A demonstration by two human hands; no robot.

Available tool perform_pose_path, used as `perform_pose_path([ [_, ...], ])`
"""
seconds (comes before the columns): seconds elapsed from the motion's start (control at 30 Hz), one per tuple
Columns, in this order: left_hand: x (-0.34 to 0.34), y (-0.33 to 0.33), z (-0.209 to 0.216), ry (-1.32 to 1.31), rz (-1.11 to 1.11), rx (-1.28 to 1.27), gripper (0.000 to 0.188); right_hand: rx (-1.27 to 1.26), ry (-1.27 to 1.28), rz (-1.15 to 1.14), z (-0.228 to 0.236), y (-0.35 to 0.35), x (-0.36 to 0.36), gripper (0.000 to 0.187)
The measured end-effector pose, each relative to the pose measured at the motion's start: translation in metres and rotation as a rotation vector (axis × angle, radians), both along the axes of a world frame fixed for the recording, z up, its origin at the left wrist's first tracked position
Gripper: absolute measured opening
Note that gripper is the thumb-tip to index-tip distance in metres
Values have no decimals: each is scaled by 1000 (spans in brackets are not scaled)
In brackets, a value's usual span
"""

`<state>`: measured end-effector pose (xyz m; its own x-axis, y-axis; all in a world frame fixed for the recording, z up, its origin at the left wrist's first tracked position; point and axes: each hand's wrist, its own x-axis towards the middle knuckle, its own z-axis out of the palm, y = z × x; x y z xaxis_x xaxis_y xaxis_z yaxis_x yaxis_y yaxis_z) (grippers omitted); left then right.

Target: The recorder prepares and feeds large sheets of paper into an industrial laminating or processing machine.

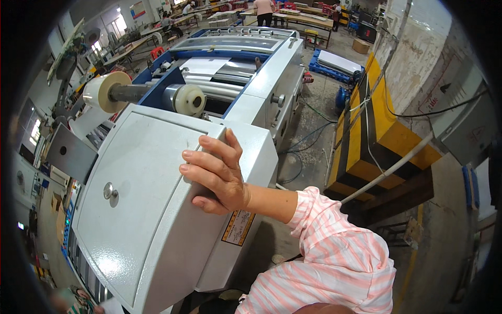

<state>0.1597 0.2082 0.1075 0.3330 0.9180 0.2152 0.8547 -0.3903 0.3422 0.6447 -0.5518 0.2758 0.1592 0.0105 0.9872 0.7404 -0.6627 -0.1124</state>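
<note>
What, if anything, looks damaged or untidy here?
The wall at upper right looks damaged: patchy and flaking above the striped base. Cables also trail loosely across the floor beside the machine.

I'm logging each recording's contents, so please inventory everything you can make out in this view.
White metal machine with blue trim: one, white and blue, centre
Round metal knob: one, silver, on the machine's near panel
Wide film-like roll: one, cream, upper left
Striped block: one, yellow and black, right
Slatted pallet: one, blue, on the floor, upper right
Cardboard box: one, brown, beyond the pallet
Long wooden worktables: several, brown, background
People: at least three, varied clothing, background
Striped sleeve: one, pink and white, lower right
Right hand: one, bare, on the machine's edge
</note>
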Motion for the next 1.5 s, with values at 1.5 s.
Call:
perform_pose_path([
  [1.5,2,-34,-39,467,-84,261,23,8,-3,-26,1,3,1,40],
])
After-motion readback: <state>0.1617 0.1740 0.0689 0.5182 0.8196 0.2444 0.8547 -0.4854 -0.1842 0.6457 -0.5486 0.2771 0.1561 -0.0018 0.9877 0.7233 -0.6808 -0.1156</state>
